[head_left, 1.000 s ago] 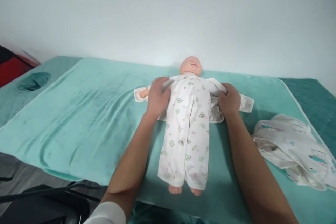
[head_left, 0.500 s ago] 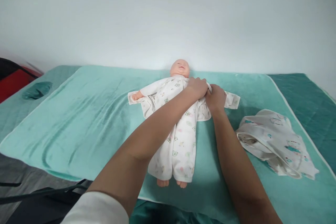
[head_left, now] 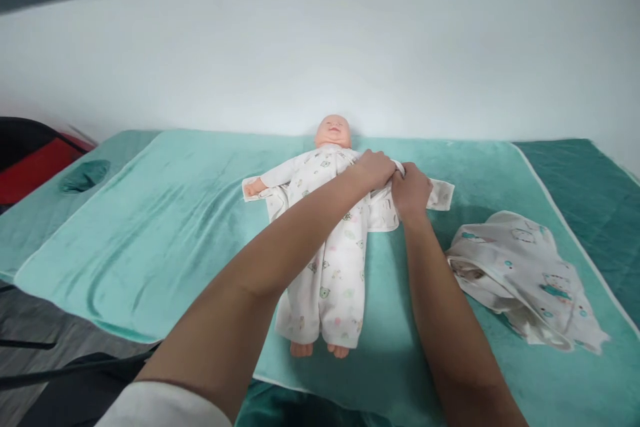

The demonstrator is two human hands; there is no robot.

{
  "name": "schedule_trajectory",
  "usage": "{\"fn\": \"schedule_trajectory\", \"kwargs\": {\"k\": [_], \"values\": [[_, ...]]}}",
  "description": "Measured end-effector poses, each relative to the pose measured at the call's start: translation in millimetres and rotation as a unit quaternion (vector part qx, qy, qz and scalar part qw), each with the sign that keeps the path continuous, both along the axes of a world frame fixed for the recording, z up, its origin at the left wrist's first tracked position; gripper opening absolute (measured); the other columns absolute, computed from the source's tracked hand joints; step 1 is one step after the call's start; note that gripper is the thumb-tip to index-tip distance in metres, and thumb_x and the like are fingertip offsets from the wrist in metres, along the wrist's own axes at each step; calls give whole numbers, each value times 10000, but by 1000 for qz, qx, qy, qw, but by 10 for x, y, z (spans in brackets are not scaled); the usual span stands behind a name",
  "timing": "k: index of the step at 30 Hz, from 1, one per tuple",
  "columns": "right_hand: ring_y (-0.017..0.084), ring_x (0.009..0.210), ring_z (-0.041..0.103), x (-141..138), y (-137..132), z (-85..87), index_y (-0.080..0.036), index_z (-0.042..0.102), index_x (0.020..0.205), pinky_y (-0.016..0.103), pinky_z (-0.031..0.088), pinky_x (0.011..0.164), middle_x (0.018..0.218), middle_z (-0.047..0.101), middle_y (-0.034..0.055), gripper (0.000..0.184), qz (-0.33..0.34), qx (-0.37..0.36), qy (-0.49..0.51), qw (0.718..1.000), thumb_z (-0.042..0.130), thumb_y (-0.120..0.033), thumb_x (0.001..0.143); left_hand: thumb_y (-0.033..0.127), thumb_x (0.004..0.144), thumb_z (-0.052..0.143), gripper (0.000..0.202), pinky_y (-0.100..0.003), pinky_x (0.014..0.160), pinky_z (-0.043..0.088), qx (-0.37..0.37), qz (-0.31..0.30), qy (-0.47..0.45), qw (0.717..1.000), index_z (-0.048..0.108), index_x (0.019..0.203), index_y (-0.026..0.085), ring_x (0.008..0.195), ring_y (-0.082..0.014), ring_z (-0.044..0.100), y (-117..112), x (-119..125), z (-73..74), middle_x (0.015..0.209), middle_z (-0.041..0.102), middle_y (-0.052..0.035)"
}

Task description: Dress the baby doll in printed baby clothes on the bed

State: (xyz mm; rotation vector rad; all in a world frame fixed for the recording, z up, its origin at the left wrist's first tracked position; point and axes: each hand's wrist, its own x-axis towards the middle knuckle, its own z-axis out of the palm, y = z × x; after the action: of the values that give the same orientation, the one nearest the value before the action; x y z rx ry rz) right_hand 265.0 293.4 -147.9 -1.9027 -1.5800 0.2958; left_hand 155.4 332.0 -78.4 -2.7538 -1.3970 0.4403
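Note:
A baby doll (head_left: 300,320) in printed white clothing lies on its back, head toward the wall. Beneath it a printed white baby top (head_left: 384,213) is spread out, one sleeve (head_left: 441,195) reaching to the right. My left hand (head_left: 375,169) is closed at the doll's right-side arm as I see it, near the shoulder. Against it, my right hand (head_left: 411,190) pinches too, and a fold of white cloth (head_left: 400,167) shows between the two. That arm and its hand are hidden behind my fingers. The doll's other arm (head_left: 283,172) lies stretched out on the left over the top's other sleeve.
A teal blanket (head_left: 150,233) covers the table, with a darker quilted strip (head_left: 570,180) at the right. Crumpled white printed cloth (head_left: 525,280) lies right of my right forearm. A hole (head_left: 85,175) is at the far left. A white wall (head_left: 320,47) stands behind.
The view has shifted slightly, and the doll's body sits a little further left of my hands. Both hands keep nearly the same hold.

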Motion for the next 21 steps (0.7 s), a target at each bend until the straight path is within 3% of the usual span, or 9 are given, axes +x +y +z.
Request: {"fn": "schedule_trajectory", "kwargs": {"k": [4,9,15,21], "values": [[314,1050,654,-2,35,9,-171,655,1111,471,385,1027,1078,750,164,322,1,-22,-2,1000,413,-275,925,163,883,569,239,-403,923,487,-1,-28,-20,999,725,1064,146,1100,-308,686,73,56,-124,1119,755,-157],[310,1023,654,20,21,25,-185,642,1109,464,400,1012,1038,745,150,309,-5,-17,18,1000,410,-268,922,139,875,563,256,-399,883,493,1,-53,7,999,703,1090,145,1037,-306,718,96,3,-105,1099,762,-146],[283,947,620,118,6,-33,-173,630,1116,393,455,869,1022,721,144,346,5,22,90,996,388,-235,877,121,885,560,342,-398,902,463,42,-60,33,997,659,1211,146,1097,-306,698,10,-80,78,1166,740,-156],[253,977,600,177,-10,-69,-159,626,1098,381,466,886,1074,708,140,361,1,59,172,983,385,-238,841,115,877,576,394,-360,912,425,75,-23,43,996,633,1266,143,1156,-272,658,-83,-254,337,1216,720,-163]]}}
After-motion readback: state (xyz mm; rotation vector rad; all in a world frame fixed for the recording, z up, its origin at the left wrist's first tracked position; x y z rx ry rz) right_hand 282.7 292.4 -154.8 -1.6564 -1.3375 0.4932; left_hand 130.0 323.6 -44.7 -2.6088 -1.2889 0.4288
